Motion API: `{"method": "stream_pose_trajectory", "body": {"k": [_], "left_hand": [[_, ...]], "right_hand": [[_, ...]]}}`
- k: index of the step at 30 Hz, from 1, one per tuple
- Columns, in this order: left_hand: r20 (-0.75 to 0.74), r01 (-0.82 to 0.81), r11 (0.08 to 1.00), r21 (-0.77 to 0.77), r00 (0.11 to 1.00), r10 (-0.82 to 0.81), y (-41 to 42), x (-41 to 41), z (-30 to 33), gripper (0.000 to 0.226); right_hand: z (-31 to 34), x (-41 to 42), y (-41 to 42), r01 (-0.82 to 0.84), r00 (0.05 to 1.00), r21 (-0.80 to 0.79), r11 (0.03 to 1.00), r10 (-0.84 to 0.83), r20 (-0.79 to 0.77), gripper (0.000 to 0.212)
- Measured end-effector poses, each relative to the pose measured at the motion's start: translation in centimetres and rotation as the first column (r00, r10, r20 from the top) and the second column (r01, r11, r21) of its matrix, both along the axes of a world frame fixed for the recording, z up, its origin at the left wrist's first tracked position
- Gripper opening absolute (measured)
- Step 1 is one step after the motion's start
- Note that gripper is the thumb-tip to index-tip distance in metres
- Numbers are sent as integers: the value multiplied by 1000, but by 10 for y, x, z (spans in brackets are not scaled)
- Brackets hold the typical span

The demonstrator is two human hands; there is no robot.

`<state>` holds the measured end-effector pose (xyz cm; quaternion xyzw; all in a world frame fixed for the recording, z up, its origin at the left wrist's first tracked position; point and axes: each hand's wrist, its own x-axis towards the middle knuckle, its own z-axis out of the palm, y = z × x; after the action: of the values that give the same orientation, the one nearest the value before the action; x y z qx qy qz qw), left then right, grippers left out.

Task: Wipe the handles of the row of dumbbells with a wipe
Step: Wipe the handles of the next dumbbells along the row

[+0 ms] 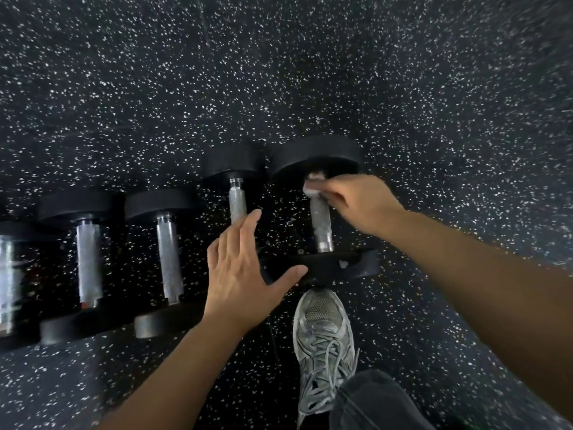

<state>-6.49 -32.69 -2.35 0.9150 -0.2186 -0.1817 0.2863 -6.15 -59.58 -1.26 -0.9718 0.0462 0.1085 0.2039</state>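
Note:
Several black dumbbells with silver knurled handles lie in a row on the speckled floor. My right hand (359, 203) presses a small white wipe (313, 189) against the far end of the rightmost dumbbell's handle (322, 225). Hovering flat with fingers spread, my left hand (242, 265) covers the near part of the neighbouring dumbbell (237, 200); its thumb points toward the near head (341, 265) of the rightmost dumbbell. Further left lie two more dumbbells (169, 259) (89, 265), and another (7, 274) is cut off by the left edge.
My grey laced sneaker (324, 336) and dark trouser leg (372, 401) stand just behind the rightmost dumbbell's near head. Black rubber floor with white flecks (310, 72) stretches all around.

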Motion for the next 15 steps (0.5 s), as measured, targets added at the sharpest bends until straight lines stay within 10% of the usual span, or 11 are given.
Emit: {"method": "stream_pose_trajectory", "body": {"k": [9,15], "left_hand": [[16,-10,999,42,1000,9,-18,0,3,119],[27,14,1000,22,1000,-15,-47,-6,10,129]], "right_hand": [[21,-16,-10,-306,818,130,943,330,-470,32],[13,-1,-22,2,995,41,999,2,-95,35]]}}
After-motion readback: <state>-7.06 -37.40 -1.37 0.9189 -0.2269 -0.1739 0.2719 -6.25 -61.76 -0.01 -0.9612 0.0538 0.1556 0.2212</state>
